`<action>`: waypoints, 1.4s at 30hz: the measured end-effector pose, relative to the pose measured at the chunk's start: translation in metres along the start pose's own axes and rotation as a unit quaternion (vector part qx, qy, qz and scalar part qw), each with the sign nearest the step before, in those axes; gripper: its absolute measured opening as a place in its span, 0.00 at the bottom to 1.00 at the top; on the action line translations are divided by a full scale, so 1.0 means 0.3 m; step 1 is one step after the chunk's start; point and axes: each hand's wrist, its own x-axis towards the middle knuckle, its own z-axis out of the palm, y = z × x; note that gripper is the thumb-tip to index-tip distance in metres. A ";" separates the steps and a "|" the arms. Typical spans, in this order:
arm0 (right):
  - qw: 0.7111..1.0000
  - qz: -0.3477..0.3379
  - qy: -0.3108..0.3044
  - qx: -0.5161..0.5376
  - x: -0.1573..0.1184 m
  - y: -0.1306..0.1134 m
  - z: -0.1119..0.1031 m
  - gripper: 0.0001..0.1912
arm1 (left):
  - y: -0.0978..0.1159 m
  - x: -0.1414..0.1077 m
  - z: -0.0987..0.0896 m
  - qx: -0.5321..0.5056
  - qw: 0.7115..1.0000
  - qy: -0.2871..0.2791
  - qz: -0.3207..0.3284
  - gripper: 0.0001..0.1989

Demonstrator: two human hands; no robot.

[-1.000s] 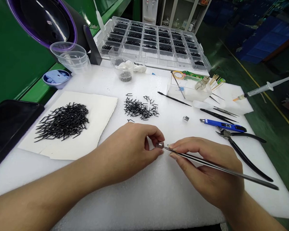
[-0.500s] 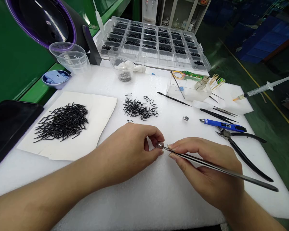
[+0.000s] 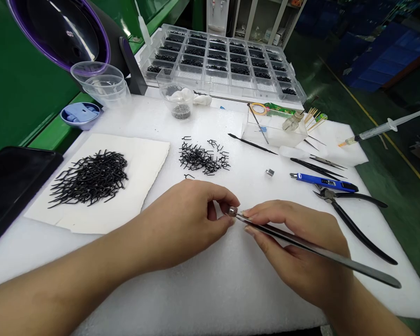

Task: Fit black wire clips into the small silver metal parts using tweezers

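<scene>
Between thumb and forefinger, my left hand pinches a small metal piece. My right hand is closed on long metal tweezers, whose tips touch or nearly touch the metal piece; the exact contact is too small to tell. Beyond my hands, a small pile of bent black wires lies on the white foam sheet. A second small metal piece rests to the right of it. A larger heap of black wires sits on cream paper at the left.
On the right lie a blue cutter pen, black-handled nippers and a syringe. A compartment tray of black wires stands at the back, with plastic cups and a purple-rimmed fan at the back left.
The back end of the tweezers has dipped slightly, and my right hand has shifted a little. My left hand keeps its pinch on the metal piece, which has turned or moved slightly.
</scene>
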 end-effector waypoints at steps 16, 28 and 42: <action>0.999 -0.033 0.007 0.000 0.019 -0.010 0.003 0.10 | 0.011 0.008 -0.009 -0.021 1.000 -0.009 -0.020 0.10; 0.989 0.082 0.115 0.053 -0.018 0.028 -0.019 0.11 | 0.026 0.006 -0.020 -0.029 0.998 -0.031 -0.041 0.09; 0.956 0.100 0.275 -0.036 0.036 0.191 -0.030 0.15 | 0.009 -0.015 -0.029 -0.099 0.994 -0.033 -0.018 0.11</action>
